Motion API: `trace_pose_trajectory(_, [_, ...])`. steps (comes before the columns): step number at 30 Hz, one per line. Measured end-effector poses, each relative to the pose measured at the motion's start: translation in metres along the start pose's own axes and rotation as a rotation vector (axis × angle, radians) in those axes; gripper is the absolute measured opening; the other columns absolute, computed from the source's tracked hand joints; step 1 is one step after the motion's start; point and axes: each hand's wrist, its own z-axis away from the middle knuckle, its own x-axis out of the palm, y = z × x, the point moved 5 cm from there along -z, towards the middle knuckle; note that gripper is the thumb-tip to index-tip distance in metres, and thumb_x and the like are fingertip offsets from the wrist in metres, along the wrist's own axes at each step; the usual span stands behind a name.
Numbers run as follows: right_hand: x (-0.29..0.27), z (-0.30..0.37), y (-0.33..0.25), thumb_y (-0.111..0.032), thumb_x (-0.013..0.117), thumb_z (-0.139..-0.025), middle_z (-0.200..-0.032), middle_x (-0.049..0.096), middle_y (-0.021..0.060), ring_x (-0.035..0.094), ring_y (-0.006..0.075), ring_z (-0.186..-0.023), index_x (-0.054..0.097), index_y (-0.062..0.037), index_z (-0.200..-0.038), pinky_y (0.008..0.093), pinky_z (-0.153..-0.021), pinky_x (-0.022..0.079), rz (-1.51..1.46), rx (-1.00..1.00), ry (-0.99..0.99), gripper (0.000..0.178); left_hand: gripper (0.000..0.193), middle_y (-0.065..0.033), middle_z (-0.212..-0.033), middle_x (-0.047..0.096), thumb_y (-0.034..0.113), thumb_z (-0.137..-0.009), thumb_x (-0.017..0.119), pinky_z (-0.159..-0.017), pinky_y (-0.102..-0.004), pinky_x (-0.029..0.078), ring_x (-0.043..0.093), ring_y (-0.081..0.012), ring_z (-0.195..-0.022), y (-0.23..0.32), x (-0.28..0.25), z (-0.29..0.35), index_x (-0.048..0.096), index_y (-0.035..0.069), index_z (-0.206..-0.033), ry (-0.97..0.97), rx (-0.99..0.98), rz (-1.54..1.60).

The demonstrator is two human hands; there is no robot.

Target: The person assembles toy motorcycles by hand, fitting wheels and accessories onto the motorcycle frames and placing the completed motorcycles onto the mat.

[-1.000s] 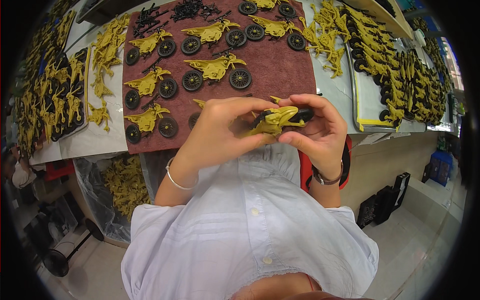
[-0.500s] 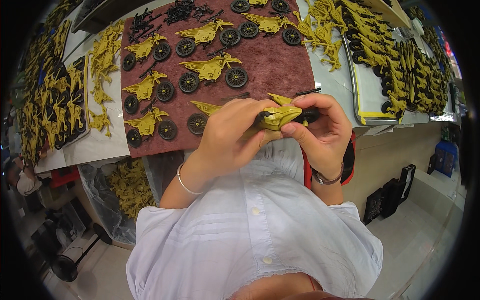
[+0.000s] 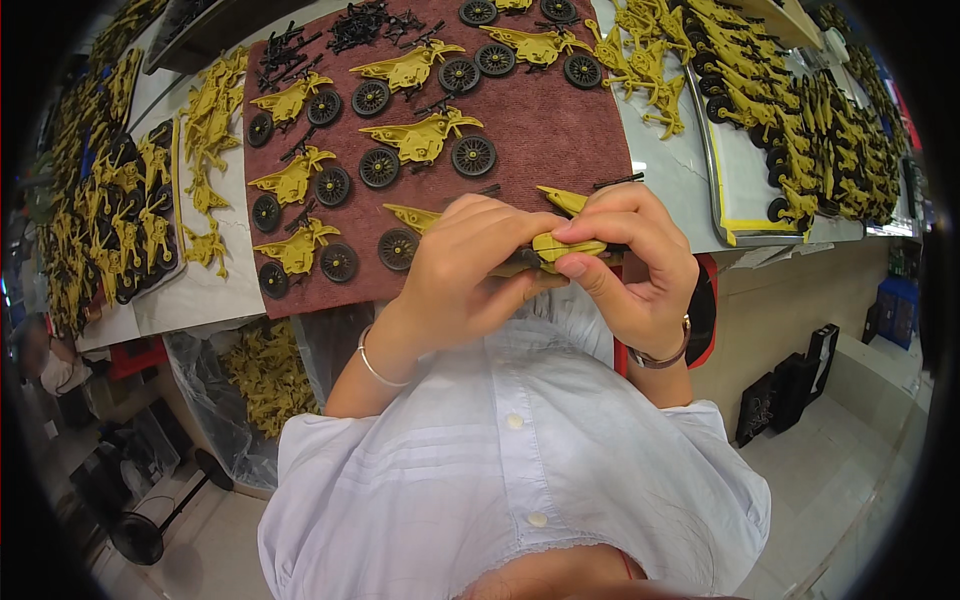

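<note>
Over at the left end of the worktop (image 3: 205, 298), wheeled yellow frames (image 3: 155, 158) lie packed together, and a strip of loose yellow frames (image 3: 208, 115) runs beside the left edge of a maroon towel (image 3: 560, 130). Down that edge lie three toy motorbikes (image 3: 291, 181), and a heap of small black parts (image 3: 365, 28) sits by the towel's far edge.

Next comes the left hand (image 3: 455, 250), a black wheel (image 3: 397, 250) just beside its knuckles. Its fingers are curled round a yellow toy motorbike (image 3: 562, 250), held in the air about the towel's near-right corner, which the hands cover. From the other side the right hand (image 3: 645, 265) pinches the toy's rounded yellow end between thumb and forefinger. Dark parts show at both sides, too covered for me to tell what they are.

Beyond the towel's right edge lie spare yellow frames (image 3: 650, 70), then a crowded tray (image 3: 764, 228).

My worry is that pinch: should the smooth plastic slip under pressure, the toy could shoot out over the worktop's near edge. Squeezed askew, a thin part might bend or crack, and a dipping left wrist could nudge that wheel out of place.
</note>
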Motion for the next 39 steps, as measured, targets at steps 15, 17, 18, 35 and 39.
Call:
trace_pose_trajectory(15, [-0.014, 0.010, 0.007, -0.004, 0.067, -0.076, -0.096, 0.061, 0.0122, 0.057, 0.0150, -0.083, 0.060, 0.0068, -0.099, 0.0253, -0.071, 0.046, -0.312, 0.127, 0.131, 0.027, 0.047, -0.0087, -0.091, 0.064, 0.001, -0.061, 0.074, -0.063, -0.0259, 0.045, 0.055, -0.0157, -0.070, -0.010, -0.008, 0.007, 0.059, 0.000, -0.105, 0.165, -0.113, 0.276])
trace_pose_trajectory(17, [-0.017, 0.012, 0.006, -0.003, 0.062, -0.080, -0.089, 0.063, 0.0115, 0.058, 0.0141, -0.077, 0.062, 0.0054, -0.099, 0.0232, -0.067, 0.045, -0.167, 0.146, 0.137, 0.020, 0.047, -0.0083, -0.093, 0.064, 0.000, -0.060, 0.074, -0.063, -0.0260, 0.044, 0.055, -0.0156, -0.071, -0.010, -0.008, 0.008, 0.059, 0.000, -0.105, 0.144, -0.109, 0.267])
trace_pose_trajectory(18, [-0.015, 0.013, 0.005, -0.003, 0.062, -0.080, -0.089, 0.063, 0.0115, 0.058, 0.0141, -0.077, 0.062, 0.0054, -0.099, 0.0232, -0.067, 0.045, -0.169, 0.146, 0.136, 0.020, 0.046, -0.0075, -0.093, 0.065, 0.001, -0.060, 0.074, -0.064, -0.0263, 0.044, 0.054, -0.0159, -0.070, -0.009, -0.009, 0.008, 0.060, 0.001, -0.104, 0.140, -0.108, 0.244])
trace_pose_trajectory(35, [-0.006, 0.000, -0.008, -0.008, 0.076, -0.063, -0.085, 0.061, 0.0098, 0.058, 0.0198, -0.077, 0.063, -0.0005, -0.091, 0.0273, -0.066, 0.045, 0.093, -0.054, 0.020, 0.031, 0.042, -0.0036, -0.083, 0.063, 0.007, -0.059, 0.072, -0.066, -0.0299, 0.037, 0.052, -0.0188, -0.067, -0.006, -0.004, 0.006, 0.062, 0.006, -0.100, 0.024, -0.098, 0.053])
trace_pose_trajectory(39, [-0.006, 0.000, -0.007, -0.008, 0.077, -0.062, -0.084, 0.061, 0.0097, 0.058, 0.0228, -0.076, 0.062, -0.0015, -0.090, 0.0294, -0.069, 0.044, 0.171, -0.129, -0.044, 0.033, 0.041, -0.0045, -0.079, 0.061, 0.007, -0.059, 0.071, -0.066, -0.0306, 0.037, 0.052, -0.0198, -0.068, -0.004, -0.002, 0.005, 0.063, 0.006, -0.099, 0.012, -0.070, -0.013])
